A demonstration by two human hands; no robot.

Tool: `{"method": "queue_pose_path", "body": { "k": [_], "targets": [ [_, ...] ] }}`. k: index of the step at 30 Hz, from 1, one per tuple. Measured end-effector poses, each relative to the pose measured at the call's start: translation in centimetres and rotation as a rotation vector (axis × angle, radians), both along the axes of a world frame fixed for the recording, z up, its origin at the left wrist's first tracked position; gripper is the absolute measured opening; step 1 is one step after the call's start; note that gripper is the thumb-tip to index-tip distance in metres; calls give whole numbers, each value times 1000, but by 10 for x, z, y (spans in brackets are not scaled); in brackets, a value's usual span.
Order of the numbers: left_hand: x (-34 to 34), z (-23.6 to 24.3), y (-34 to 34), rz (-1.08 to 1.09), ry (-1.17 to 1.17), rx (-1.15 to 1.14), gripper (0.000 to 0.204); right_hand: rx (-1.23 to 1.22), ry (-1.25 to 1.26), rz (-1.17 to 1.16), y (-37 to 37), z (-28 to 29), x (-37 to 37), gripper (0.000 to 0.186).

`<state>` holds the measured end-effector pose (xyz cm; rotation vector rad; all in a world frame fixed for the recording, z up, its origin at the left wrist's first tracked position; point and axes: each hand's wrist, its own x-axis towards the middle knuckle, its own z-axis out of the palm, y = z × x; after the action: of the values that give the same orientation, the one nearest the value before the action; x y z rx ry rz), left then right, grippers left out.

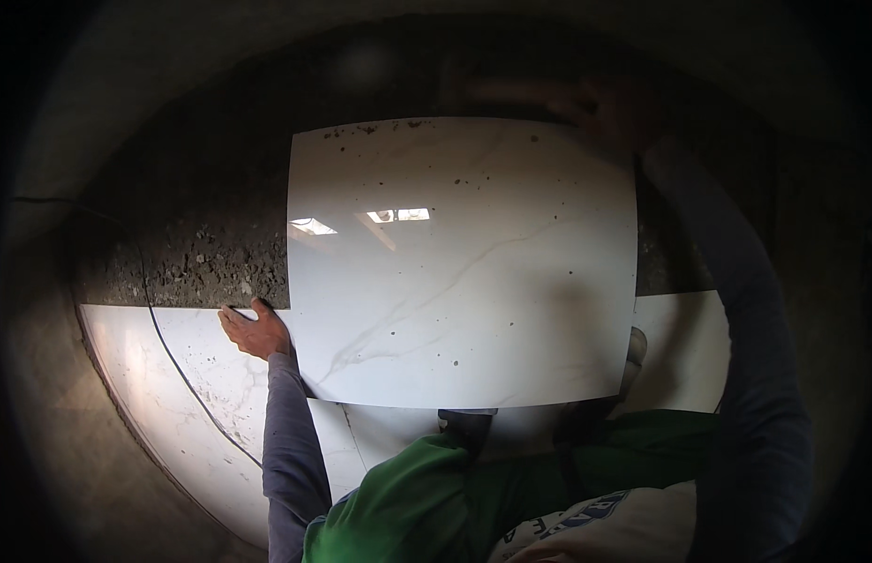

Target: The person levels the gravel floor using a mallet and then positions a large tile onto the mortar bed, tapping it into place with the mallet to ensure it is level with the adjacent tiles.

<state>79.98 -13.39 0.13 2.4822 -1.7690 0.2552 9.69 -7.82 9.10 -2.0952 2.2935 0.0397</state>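
White tile [464, 267], right hand [612, 111] in shadow

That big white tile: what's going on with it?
A person is working around a large marble-look tile. The open left hand is beside its left edge; the right hand, in shadow near its far right corner, seems to hold a hammer. Similar floor tiles lie nearer the person, with rough dark ground beyond.

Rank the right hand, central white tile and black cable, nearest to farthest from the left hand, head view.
1. Central white tile: just right of the left hand.
2. Black cable: to the left.
3. Right hand: by the tile's far right corner.
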Motion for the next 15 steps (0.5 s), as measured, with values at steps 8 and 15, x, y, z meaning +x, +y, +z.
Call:
{"method": "queue_pose_path", "body": {
  "k": [8, 15],
  "targets": [
    [2, -1, 0, 3, -30, -4, 80, 5, -75, -124, -5, 16, -8, 59],
    [2, -2, -2, -2, -18, 6, 81, -20, -125, -129, 3, 22, -7, 67]
  ]
}}
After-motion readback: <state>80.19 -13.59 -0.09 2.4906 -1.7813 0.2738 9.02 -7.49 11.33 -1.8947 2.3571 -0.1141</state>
